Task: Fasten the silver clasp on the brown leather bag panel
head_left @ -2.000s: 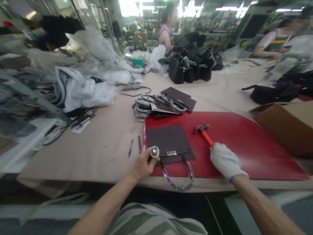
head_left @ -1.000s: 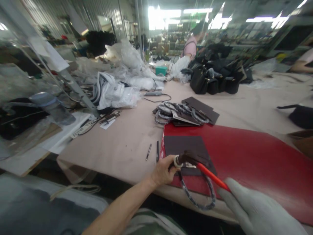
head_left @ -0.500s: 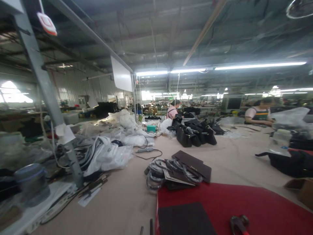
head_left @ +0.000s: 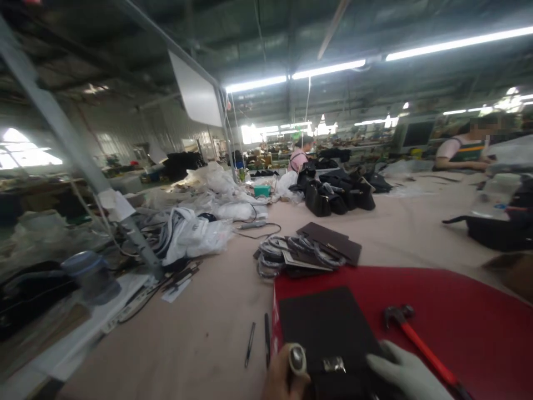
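At the bottom middle, my bare left hand (head_left: 285, 375) is closed around a pale, round-ended object (head_left: 297, 358) with a shiny metal centre; the rest of that object is hidden. It is beside a dark brown leather piece (head_left: 325, 319) lying on a red board (head_left: 449, 316). A silver metal clasp (head_left: 334, 364) shows on the dark part nearest me. My right hand (head_left: 403, 369), in a whitish glove, has its fingers stretched out at the right edge of the dark piece. To its right lies a claw hammer (head_left: 425, 344) with a red handle.
Beyond the board lie wrapped bag handles (head_left: 272, 253) and dark brown panels (head_left: 328, 241). Two thin dark tools, one a pen-like rod (head_left: 250, 344), lie left. Black bags (head_left: 333, 194) stand farther back. A metal post (head_left: 137, 239) rises at left. Two people work beyond.
Both my hands have come into view at the bottom, at the dark leather piece. The clasp and more of the hammer now show, as the view has tilted downward.
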A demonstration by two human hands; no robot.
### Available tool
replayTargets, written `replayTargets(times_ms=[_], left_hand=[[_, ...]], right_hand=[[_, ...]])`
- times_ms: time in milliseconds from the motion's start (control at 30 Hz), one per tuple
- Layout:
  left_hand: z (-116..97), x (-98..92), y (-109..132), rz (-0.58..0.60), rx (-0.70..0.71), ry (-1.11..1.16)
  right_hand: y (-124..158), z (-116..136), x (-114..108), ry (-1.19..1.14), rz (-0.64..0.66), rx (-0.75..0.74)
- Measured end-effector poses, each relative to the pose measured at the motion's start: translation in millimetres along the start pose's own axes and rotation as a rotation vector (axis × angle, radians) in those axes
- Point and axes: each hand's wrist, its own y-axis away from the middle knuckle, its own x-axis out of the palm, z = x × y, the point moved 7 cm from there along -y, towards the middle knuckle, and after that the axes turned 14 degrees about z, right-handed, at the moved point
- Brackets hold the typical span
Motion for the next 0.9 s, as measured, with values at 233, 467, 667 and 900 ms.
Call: replayTargets(times_ms=[233, 467, 667, 900], left_hand=[[16.9, -5.9, 1.1, -0.062, -0.031, 0.168], [22.2, -30.0, -3.2, -0.216, -0.08, 0.645], [-31.1, -10.8, -22.5, -0.071, 0.053, 0.624], [-40.4, 25.6, -41.4, 0.14, 0.014, 0.551]], right_hand=[[19.2, -20.6, 39.5, -0.644, -0.014, 0.04], [36.1, -41.5, 58.7, -0.725, -0.089, 0.045], [42.2, -34.4, 91.5, -0.773, -0.01, 0.012], [50.7, -34.4, 116.3, -0.826, -0.006, -0.007]])
